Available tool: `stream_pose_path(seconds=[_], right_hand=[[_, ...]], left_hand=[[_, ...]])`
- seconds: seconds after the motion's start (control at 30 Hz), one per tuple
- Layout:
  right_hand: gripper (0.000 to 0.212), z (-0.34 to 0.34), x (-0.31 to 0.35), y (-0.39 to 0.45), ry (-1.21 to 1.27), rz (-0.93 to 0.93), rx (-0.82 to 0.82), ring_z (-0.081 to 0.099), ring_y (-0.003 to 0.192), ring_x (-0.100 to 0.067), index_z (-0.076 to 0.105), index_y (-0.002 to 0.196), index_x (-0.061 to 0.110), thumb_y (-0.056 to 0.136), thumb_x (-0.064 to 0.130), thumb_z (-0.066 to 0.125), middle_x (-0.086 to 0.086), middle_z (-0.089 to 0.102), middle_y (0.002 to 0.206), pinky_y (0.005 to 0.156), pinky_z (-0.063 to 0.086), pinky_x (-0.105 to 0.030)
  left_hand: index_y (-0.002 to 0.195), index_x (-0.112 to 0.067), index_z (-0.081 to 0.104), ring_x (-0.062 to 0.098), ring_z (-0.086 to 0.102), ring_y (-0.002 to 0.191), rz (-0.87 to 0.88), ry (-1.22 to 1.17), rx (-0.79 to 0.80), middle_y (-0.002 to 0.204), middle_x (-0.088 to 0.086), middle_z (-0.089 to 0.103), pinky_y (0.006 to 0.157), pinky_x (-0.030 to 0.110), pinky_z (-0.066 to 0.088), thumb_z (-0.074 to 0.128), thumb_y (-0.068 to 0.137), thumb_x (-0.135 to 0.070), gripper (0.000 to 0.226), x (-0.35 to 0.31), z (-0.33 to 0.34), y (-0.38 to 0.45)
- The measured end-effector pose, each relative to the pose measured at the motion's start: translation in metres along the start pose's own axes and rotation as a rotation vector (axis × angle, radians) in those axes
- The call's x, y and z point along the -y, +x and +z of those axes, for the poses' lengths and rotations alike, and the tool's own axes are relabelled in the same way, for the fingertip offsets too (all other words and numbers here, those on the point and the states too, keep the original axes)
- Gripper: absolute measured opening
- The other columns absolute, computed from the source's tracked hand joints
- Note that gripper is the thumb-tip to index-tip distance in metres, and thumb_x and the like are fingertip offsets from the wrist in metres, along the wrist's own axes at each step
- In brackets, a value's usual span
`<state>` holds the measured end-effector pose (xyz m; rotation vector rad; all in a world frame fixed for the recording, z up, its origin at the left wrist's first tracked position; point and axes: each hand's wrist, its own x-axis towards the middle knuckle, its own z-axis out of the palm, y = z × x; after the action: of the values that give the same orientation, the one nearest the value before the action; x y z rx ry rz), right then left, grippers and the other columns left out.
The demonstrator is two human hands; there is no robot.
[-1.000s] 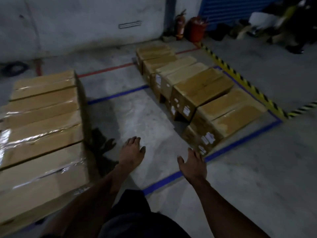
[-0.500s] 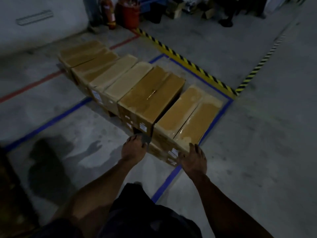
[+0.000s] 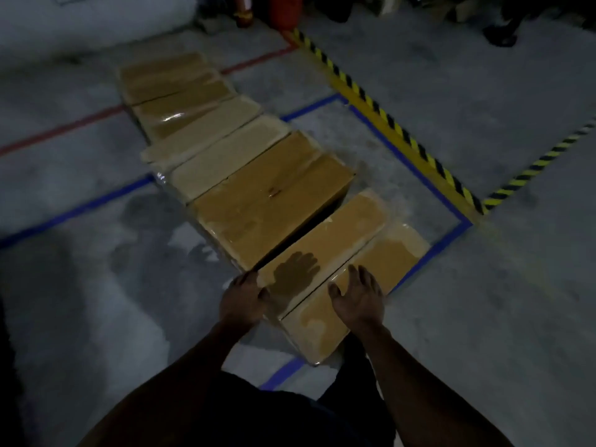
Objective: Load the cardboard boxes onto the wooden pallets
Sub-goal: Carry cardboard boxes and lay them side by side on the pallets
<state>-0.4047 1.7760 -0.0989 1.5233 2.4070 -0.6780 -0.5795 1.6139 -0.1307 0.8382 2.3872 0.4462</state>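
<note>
Row of cardboard boxes (image 3: 267, 201) running diagonally across the floor (image 3: 96, 285), inside blue tape lines (image 3: 429, 185). Left hand (image 3: 243, 300) spread at the near corner of the second box (image 3: 322, 246), possibly touching. Right hand (image 3: 358, 296) open over the nearest box (image 3: 387, 253), holding nothing. Bare concrete either side.

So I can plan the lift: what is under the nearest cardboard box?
The nearest cardboard box seems to sit on the concrete floor, overlapping blue tape. Its underside is hidden; no pallet shows.
</note>
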Motion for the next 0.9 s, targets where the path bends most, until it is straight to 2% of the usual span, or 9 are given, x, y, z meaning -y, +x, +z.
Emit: stream_pose_path(seconds=[0.07, 0.2, 0.5, 0.6, 0.8, 0.9], right_hand=[[0.077, -0.012, -0.018, 0.041, -0.083, -0.129, 0.088, 0.013, 0.152, -0.028, 0.019, 0.158, 0.020, 0.097, 0.061, 0.042, -0.007, 0.014, 0.166, 0.121, 0.015, -0.044], [0.075, -0.051, -0.054, 0.093, -0.205, -0.317, 0.267, 0.009, 0.152, -0.026, 0.016, 0.158, 0.022, 0.098, 0.060, 0.040, -0.003, 0.009, 0.167, 0.122, 0.013, -0.044], [0.073, -0.107, -0.083, 0.144, -0.301, -0.628, 0.312, 0.017, 0.150, -0.025, 0.023, 0.156, 0.016, 0.098, 0.055, 0.046, -0.005, 0.020, 0.163, 0.121, 0.017, -0.040], [0.073, -0.111, -0.089, 0.150, -0.321, -0.698, 0.300, 0.017, 0.150, -0.025, 0.025, 0.156, 0.016, 0.098, 0.055, 0.046, -0.004, 0.022, 0.163, 0.121, 0.017, -0.041], [0.074, -0.110, -0.097, 0.168, -0.439, -0.807, 0.334, 0.019, 0.150, -0.025, 0.023, 0.156, 0.018, 0.098, 0.057, 0.046, -0.004, 0.023, 0.163, 0.120, 0.018, -0.042], [0.078, -0.108, -0.084, 0.196, -0.489, -0.860, 0.377, 0.022, 0.148, -0.027, 0.022, 0.157, 0.019, 0.095, 0.058, 0.050, -0.005, 0.026, 0.162, 0.119, 0.022, -0.044]], left_hand=[[0.132, -0.006, 0.055, 0.032, 0.051, 0.124, -0.122, -0.059, -0.064, 0.136, 0.015, 0.056, 0.098, 0.037, 0.042, 0.054, 0.098, -0.027, 0.041, -0.022, 0.023, -0.003], [0.139, -0.009, 0.049, 0.030, 0.049, 0.128, -0.393, -0.135, -0.109, 0.141, 0.012, 0.053, 0.099, 0.036, 0.042, 0.054, 0.097, -0.035, 0.050, -0.081, 0.060, -0.032], [0.140, -0.009, 0.049, 0.028, 0.051, 0.126, -0.641, -0.335, -0.297, 0.139, 0.011, 0.054, 0.099, 0.036, 0.043, 0.053, 0.097, -0.038, 0.051, -0.174, 0.099, -0.067], [0.138, -0.009, 0.049, 0.029, 0.053, 0.121, -0.697, -0.406, -0.331, 0.134, 0.012, 0.057, 0.094, 0.037, 0.045, 0.055, 0.096, -0.036, 0.050, -0.191, 0.117, -0.070], [0.145, -0.006, 0.041, 0.031, 0.049, 0.128, -0.903, -0.662, -0.344, 0.142, 0.017, 0.050, 0.100, 0.037, 0.041, 0.051, 0.099, -0.039, 0.057, -0.226, 0.164, -0.076], [0.139, -0.005, 0.047, 0.032, 0.052, 0.123, -1.062, -0.814, -0.401, 0.135, 0.017, 0.055, 0.089, 0.033, 0.040, 0.049, 0.099, -0.037, 0.051, -0.256, 0.184, -0.067]])
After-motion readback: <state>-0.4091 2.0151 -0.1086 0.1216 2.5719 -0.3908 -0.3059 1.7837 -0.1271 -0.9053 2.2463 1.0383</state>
